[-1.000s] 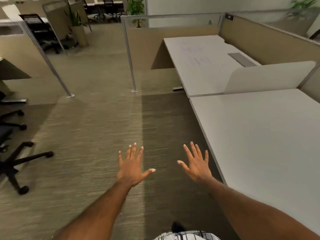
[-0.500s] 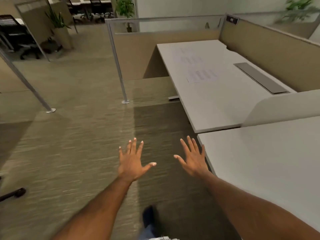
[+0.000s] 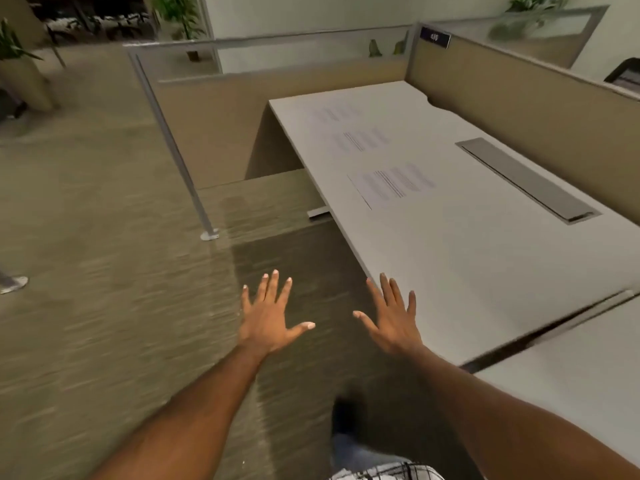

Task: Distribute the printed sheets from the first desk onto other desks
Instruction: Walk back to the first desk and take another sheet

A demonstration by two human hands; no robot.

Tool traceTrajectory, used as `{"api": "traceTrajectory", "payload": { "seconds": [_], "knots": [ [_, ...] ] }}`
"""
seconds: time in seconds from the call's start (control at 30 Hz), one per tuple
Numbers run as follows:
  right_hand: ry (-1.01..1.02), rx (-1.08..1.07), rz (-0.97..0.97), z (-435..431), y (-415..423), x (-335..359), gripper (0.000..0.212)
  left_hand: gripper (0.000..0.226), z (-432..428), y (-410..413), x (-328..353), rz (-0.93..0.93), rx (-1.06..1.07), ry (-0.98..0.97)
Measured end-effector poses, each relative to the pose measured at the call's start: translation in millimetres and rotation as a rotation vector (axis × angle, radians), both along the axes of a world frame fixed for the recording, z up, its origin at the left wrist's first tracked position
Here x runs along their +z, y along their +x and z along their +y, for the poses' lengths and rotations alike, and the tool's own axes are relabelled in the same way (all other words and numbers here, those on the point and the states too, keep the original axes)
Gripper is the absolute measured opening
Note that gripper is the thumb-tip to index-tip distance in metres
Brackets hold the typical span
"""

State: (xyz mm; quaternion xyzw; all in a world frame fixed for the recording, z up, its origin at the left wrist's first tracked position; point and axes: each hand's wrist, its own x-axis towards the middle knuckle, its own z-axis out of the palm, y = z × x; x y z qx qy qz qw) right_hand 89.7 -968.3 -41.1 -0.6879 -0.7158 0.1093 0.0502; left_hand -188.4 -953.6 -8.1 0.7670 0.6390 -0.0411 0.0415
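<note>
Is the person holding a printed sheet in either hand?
No, the left hand and right hand are empty with spread fingers; the printed sheets lie on the desk.

An open-plan office: white desks (image 3: 485,258) between cubicle partitions (image 3: 519,109), carpet (image 3: 104,237), potted plants (image 3: 180,12).

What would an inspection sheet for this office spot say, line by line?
Surface: pale desk; a second desk stands beside it, nearer the camera.
Job's things: three printed sheets lie flat in a row on the desk's left part; the far two are blurred.
Clutter: nothing seen.
Hands: left hand open above the carpet; right hand open, fingers at the desk's edge; neither holds anything.
Cables: nothing seen; a grey flap is set in the desktop.
Surroundings: tan partitions round the desk, a plant far back.
</note>
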Motion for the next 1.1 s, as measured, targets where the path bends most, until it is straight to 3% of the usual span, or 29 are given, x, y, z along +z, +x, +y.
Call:
{"api": "traceTrajectory", "payload": {
  "seconds": [0.43, 0.77, 0.83, 0.9, 1.1],
  "knots": [
    [-0.045, -0.225, 0.023, 256.7, 32.2, -15.0, 0.079, 0.116, 285.2, 20.6, 15.7, 0.043, -0.119, -0.007],
    [-0.059, -0.486, 0.062, 338.1, 54.9, -24.3, 0.082, 0.109, 456.4, 91.1, -2.9, 0.044, -0.434, -0.087],
    [-0.022, -0.715, 0.081, 355.3, 61.0, -21.5, 0.083, 0.106, 511.1, 126.1, -10.1, 0.033, -0.614, -0.073],
    [-0.03, -0.67, 0.065, 354.3, 63.0, -18.9, 0.085, 0.104, 517.2, 129.2, -18.4, -0.022, -0.6, -0.081],
    [-0.006, -0.942, 0.03, 366.7, 58.3, -9.6, 0.078, 0.1, 588.5, 168.8, -23.0, -0.051, -0.841, -0.027]
  ]
}}
